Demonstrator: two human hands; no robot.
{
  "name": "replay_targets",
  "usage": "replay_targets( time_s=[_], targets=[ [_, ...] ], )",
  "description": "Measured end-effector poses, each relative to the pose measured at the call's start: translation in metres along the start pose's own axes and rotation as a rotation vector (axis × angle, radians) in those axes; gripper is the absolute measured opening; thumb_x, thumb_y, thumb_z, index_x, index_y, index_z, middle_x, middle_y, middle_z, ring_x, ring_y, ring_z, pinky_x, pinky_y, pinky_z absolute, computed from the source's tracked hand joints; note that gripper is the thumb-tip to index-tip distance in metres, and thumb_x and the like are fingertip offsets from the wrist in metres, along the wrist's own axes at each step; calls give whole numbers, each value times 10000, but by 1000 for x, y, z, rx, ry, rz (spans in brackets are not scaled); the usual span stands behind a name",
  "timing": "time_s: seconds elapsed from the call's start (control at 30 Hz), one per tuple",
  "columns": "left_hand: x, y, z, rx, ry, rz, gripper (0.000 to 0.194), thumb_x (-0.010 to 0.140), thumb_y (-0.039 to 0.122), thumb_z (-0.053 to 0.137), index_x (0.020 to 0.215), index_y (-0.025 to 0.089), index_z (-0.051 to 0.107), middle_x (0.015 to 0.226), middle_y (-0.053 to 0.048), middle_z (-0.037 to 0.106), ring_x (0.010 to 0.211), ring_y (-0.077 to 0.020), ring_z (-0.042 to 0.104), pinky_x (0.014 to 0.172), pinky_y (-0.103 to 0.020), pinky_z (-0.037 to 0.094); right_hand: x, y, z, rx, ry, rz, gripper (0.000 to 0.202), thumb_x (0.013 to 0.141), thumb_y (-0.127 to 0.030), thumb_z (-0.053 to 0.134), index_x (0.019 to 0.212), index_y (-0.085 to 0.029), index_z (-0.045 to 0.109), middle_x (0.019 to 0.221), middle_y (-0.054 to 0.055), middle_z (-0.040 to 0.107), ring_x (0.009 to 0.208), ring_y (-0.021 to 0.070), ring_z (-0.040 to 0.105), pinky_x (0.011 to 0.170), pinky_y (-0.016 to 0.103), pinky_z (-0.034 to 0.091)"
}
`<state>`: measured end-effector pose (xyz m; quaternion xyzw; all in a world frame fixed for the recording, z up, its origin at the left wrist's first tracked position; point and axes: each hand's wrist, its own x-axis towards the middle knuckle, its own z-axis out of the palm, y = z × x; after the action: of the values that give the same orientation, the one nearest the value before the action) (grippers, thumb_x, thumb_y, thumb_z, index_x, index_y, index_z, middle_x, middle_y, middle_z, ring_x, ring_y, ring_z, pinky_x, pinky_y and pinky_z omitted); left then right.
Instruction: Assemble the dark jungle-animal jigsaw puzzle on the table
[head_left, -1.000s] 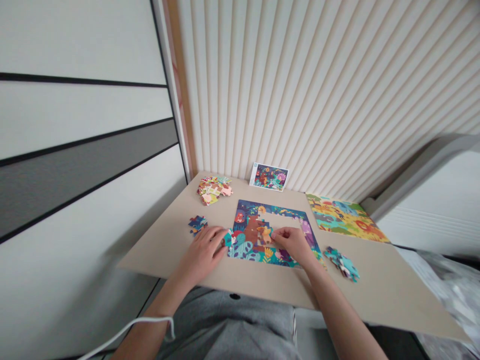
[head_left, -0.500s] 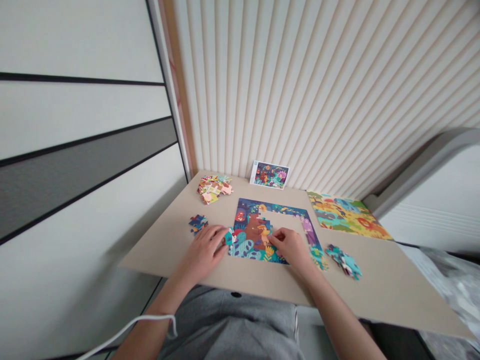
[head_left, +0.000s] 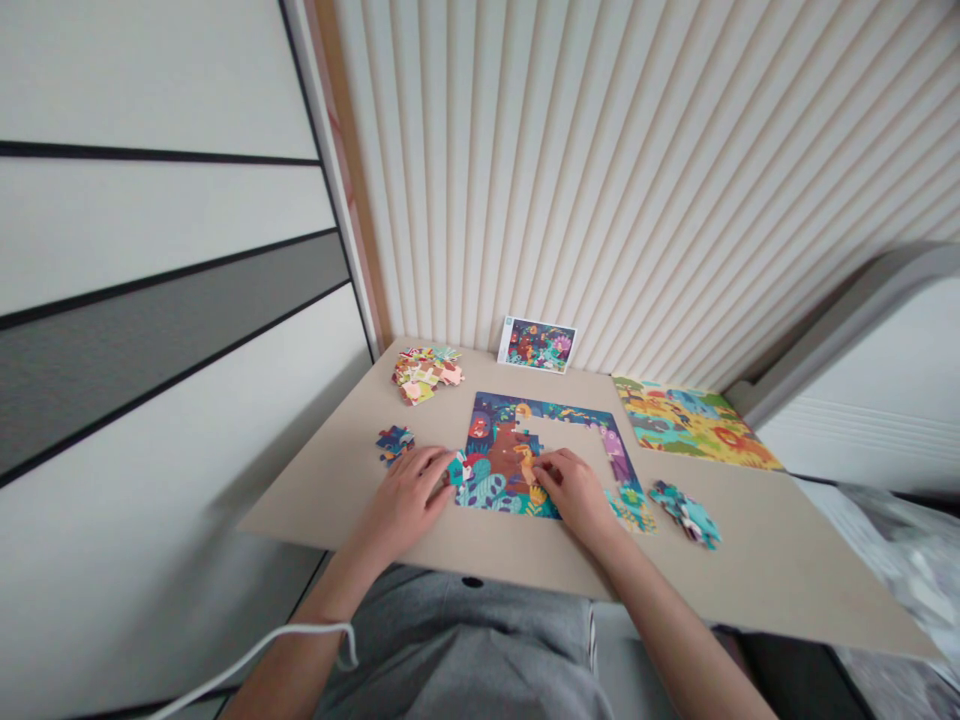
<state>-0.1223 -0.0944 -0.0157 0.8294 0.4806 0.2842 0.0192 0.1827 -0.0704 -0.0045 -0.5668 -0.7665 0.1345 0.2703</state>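
A partly assembled jigsaw puzzle (head_left: 499,485) lies on the table, with a gap in its upper right middle. My left hand (head_left: 409,500) is closed on a teal and white puzzle piece (head_left: 457,469) at the puzzle's left edge. Over the puzzle's middle, my right hand (head_left: 571,492) has its thumb and forefinger pinched at the orange animal (head_left: 526,466); whatever is between those fingertips is too small to make out. Beside my left hand lies a small pile of dark blue pieces (head_left: 394,443).
A picture card (head_left: 537,345) leans against the pleated wall. Reddish and green pieces (head_left: 426,375) are heaped at the back left, teal pieces (head_left: 686,514) at the right. A yellow animal puzzle (head_left: 694,422) lies at the back right of the table (head_left: 495,550).
My right hand has shifted slightly left and up over the puzzle. My left hand stays on the teal and white piece. The view has moved slightly.
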Motion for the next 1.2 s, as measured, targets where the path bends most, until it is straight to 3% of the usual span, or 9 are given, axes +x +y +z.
replay_targets(
  time_s=[0.27,0.6,0.73,0.83,1.0,1.2],
  targets=[
    [0,-2,1,2,20,13,428,957,265,547,1382,273,502,1288,-96,596,1222,-277,562,1115,-510,418,-5,-6,-4,-89,-21,-30,269,965,-447,591,986,-247,770,979,77,687,928,225,648,833,332,476],
    [0,-1,0,15,1,4,431,960,264,547,1389,270,500,1306,-98,591,1246,-281,555,1115,-508,422,0,-3,-2,-66,-50,3,211,962,-400,617,990,-260,772,976,60,671,915,211,638,815,316,463],
    [0,-3,3,16,19,13,432,958,273,548,1388,278,504,1304,-99,597,1236,-284,565,1106,-511,430,-2,-6,-1,-152,-27,-36,241,993,-389,566,962,-268,772,997,68,665,952,223,617,842,341,439],
    [0,-4,3,17,14,7,434,958,276,552,1390,275,503,1306,-98,595,1236,-284,562,1111,-511,425,-4,-14,-2,-212,20,-102,254,1016,-373,522,1117,-283,737,1132,84,663,1043,247,591,889,378,415],
    [0,-2,2,7,11,3,426,964,272,542,1388,280,504,1307,-93,593,1246,-283,555,1125,-507,412,-6,-25,-3,-217,-54,-263,266,1017,-398,523,1170,-302,719,1225,78,675,1138,265,574,991,425,372],
    [-1,-4,3,8,9,6,422,966,276,539,1387,275,505,1323,-93,587,1255,-280,549,1126,-504,410,-9,-26,-9,-173,-80,-280,284,1026,-355,507,1232,-277,687,1265,87,689,1174,262,597,1097,474,310]
  ],
)
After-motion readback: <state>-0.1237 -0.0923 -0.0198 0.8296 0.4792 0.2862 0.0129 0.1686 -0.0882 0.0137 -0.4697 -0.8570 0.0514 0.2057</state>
